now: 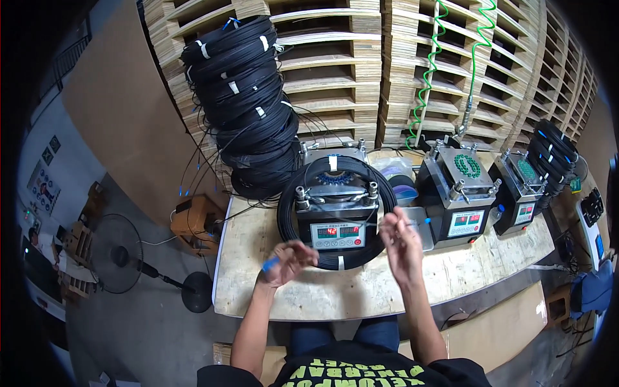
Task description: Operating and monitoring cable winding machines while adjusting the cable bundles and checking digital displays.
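A coil of black cable [288, 222] rings the nearest metal-topped machine [335, 209], bound with white ties at top and bottom. My left hand [291, 263] is at the coil's lower left, fingers curled; a blue cable tip [269, 264] sticks out at its outer side. What lies inside those fingers is partly hidden. My right hand [403, 248] is raised beside the coil's right edge, its fingers stretched upward and slightly blurred; I see nothing held in it. Just right of it, a small light-blue tip [427, 221] shows over a grey metal plate [422, 237].
A tall stack of black cable coils [248, 116] stands at the back left of the wooden table [284, 300]. Two similar machines [461, 193] [521, 190] stand to the right, with more coils [551, 151] beyond. Green spiral hoses [429, 71] hang before wooden pallets [332, 71]. A fan [119, 257] stands left.
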